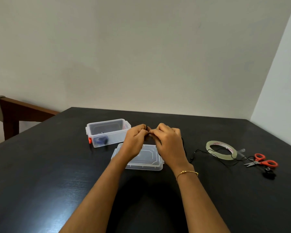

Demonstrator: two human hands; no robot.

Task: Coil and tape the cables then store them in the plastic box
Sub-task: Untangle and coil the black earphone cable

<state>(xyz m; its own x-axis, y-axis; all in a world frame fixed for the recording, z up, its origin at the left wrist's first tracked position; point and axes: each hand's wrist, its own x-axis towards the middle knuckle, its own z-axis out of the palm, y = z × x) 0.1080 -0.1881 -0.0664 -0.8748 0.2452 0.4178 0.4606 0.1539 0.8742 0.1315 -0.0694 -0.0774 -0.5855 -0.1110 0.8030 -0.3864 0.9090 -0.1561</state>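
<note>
One coil [100, 140] already lies in the box [107, 132]; both hands, left [136, 138] and right [166, 140], pinch the black cable [213, 154], coiling barely begun, taping and storing left.

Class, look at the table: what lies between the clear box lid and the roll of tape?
In the head view, a thin black cable trails across the dark table between the lid and the tape roll.

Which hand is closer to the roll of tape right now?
The right hand. It sits left of the tape roll, pinching the black cable with the left hand, which is farther away, over by the plastic box.
</note>
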